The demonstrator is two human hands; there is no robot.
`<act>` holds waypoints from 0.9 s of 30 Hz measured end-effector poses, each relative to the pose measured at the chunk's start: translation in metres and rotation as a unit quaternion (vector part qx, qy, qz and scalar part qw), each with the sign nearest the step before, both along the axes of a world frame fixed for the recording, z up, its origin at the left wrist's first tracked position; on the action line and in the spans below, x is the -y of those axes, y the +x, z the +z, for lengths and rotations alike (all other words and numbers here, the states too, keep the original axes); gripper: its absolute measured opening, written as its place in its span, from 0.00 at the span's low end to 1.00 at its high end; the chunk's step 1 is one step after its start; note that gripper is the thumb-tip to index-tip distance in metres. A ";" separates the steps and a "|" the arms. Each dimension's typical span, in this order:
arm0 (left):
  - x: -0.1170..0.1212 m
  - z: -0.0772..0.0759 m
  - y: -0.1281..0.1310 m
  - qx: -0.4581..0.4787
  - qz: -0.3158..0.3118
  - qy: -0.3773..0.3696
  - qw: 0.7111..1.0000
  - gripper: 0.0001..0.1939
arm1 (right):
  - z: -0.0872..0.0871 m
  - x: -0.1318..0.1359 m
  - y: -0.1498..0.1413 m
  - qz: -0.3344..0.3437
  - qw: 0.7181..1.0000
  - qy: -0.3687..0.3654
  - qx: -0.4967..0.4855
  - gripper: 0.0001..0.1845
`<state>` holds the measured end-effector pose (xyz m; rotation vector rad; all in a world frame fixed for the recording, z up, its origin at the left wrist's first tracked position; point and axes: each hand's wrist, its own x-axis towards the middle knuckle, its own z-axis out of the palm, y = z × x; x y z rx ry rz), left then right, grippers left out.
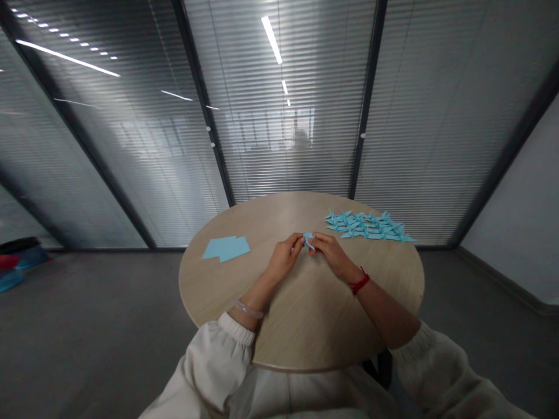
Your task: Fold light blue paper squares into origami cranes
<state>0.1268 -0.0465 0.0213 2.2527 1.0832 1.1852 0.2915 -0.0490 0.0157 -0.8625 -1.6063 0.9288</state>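
Between my two hands, above the middle of the table, is a small folded piece of light blue origami paper [308,236]. My left hand [285,256] pinches its left side with thumb and fingertips. On the other side, my right hand [331,250] grips the paper with thumb and fingers, hiding part of it. A narrow strip of the paper sticks out near the right thumb. To the right, rows of light blue folded paper cranes [367,226] lie close together. Flat light blue paper sheets [226,248] overlap one another on the left.
The round wooden table [301,317] stands before me, its near edge at my lap. Glass panels with blinds [288,157] rise behind its far edge. A white wall [519,233] is at the right. Dark and red-blue items [20,259] sit on the floor far left.
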 end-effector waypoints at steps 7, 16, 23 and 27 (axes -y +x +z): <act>0.001 -0.001 0.001 0.007 0.008 0.007 1.000 0.14 | -0.001 -0.001 0.001 0.011 1.000 0.000 0.010 0.17; 0.000 -0.002 0.005 0.092 0.002 -0.027 0.995 0.14 | -0.005 -0.003 -0.002 0.016 1.000 0.014 0.005 0.18; 0.002 0.004 0.005 0.148 0.003 -0.034 0.988 0.13 | -0.014 -0.012 -0.001 -0.010 0.999 0.039 0.025 0.18; 0.002 0.005 0.004 0.154 -0.002 -0.051 0.987 0.13 | -0.016 -0.014 0.000 -0.023 0.998 0.044 0.042 0.18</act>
